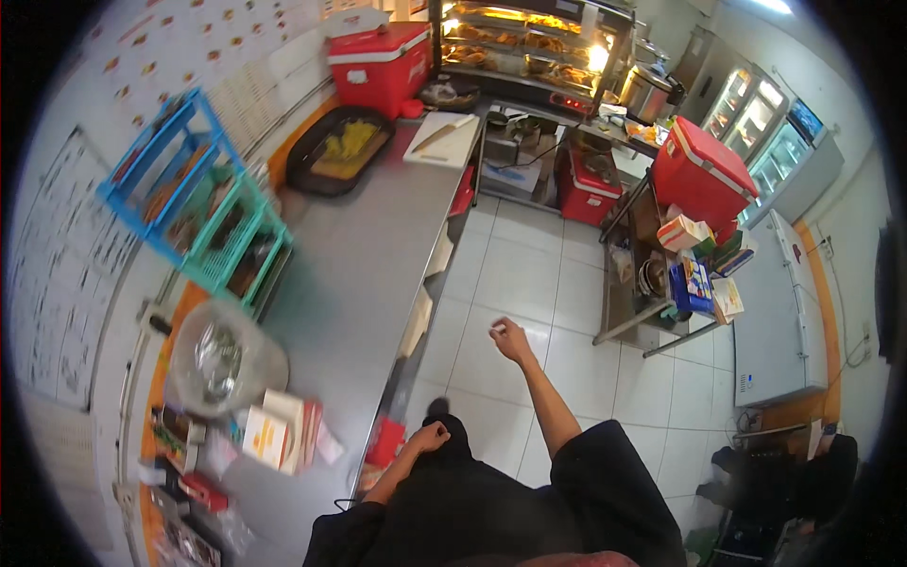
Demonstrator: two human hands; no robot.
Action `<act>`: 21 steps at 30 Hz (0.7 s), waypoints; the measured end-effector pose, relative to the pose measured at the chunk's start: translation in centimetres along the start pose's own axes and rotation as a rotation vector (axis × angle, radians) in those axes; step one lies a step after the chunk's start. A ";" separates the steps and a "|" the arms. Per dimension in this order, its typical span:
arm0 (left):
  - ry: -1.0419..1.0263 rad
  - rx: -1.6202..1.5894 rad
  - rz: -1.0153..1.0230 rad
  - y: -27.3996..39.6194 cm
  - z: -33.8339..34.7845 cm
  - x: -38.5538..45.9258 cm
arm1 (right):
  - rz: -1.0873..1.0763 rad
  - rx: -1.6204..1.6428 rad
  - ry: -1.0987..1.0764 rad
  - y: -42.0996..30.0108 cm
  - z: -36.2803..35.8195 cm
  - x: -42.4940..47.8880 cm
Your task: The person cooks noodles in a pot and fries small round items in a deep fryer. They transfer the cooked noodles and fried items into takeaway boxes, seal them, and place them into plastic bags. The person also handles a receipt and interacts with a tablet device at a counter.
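Observation:
My right hand (511,340) is held out over the white tiled floor (506,283), its fingers curled; a small pale patch shows at the fingertips, and I cannot tell if it is something held. Close to my thigh, my left hand (431,434) has its fingers curled in, with nothing visible in it. It is nearest to the long edge of the steel worktable (347,276) on my left. Ahead on that table lie a white cutting board (453,145) with a knife (445,133) on it and a black tray (301,166) holding yellow cut food (352,139).
A blue and green plastic rack (212,259), a clear plastic bag (266,361) and cardboard boxes (266,436) stand along the table. A lit food display cabinet (521,53) is ahead. To the right are a metal rack (620,337), a red cooler (701,166) and a chest freezer (769,319).

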State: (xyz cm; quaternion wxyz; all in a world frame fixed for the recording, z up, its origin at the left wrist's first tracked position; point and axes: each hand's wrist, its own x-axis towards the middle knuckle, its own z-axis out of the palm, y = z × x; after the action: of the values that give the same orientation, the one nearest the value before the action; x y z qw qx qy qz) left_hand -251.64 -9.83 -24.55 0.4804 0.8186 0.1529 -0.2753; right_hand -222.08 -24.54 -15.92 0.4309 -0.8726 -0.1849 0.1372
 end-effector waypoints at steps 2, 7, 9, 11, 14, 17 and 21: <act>-0.086 0.041 -0.047 1.9 -2.0 7.2 | -0.079 0.016 -0.061 -4.3 -2.4 5.2; -0.357 0.455 0.056 12.0 -8.6 27.6 | -0.230 -0.266 0.050 9.8 -2.9 17.0; -0.424 0.409 0.152 19.6 -11.9 31.8 | 0.082 -0.351 -0.328 17.1 -4.8 14.7; -0.447 0.395 0.283 21.5 -15.1 42.4 | 0.220 -0.698 -0.791 29.0 -5.9 13.7; -0.288 0.744 0.086 29.6 -22.6 49.7 | 0.802 -0.189 -0.370 33.1 -15.3 11.2; -0.208 0.647 0.145 40.9 -27.9 55.5 | 0.124 -0.857 -0.005 40.4 -23.6 4.4; -0.092 0.393 -0.006 41.0 -33.7 65.0 | 1.244 -0.163 0.637 43.3 -26.2 8.6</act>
State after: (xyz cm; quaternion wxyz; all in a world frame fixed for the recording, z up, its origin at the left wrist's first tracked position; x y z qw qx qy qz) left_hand -168.20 -1.52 -21.55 0.3171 0.8826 0.0765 -0.3385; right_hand -195.13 -63.36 -35.84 0.2390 -0.8436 0.4739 0.0815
